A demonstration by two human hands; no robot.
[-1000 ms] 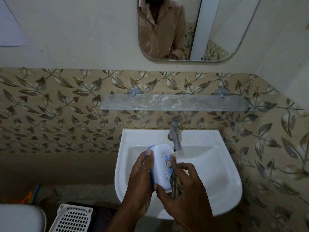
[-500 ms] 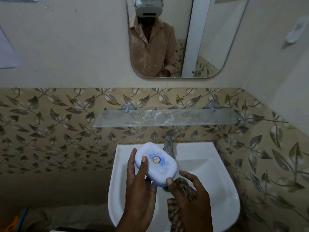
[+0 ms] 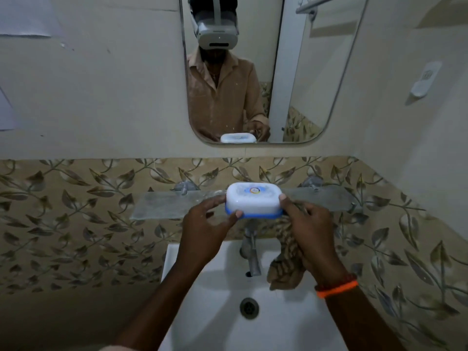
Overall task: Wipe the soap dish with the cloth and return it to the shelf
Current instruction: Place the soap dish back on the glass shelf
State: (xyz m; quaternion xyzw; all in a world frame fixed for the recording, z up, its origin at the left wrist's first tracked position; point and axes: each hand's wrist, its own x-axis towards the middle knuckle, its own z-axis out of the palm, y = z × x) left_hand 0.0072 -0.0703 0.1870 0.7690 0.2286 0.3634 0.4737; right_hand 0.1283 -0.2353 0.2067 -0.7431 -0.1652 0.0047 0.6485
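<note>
Left hand [image 3: 202, 225] pinching one end of the soap dish [image 3: 254, 200], right hand [image 3: 307, 224] steadying the other while clutching the cloth [image 3: 286, 264]. Dish level at the glass shelf [image 3: 162, 205], apparently wiped; only setting down left.

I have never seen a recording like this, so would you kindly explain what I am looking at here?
No robot here: a person wears a head camera that looks down at their own hands; the mirror shows the headset. The left hand and right hand together hold a white and blue soap dish at the glass shelf. The right hand also grips a patterned cloth, which hangs over the sink beside the tap.
</note>
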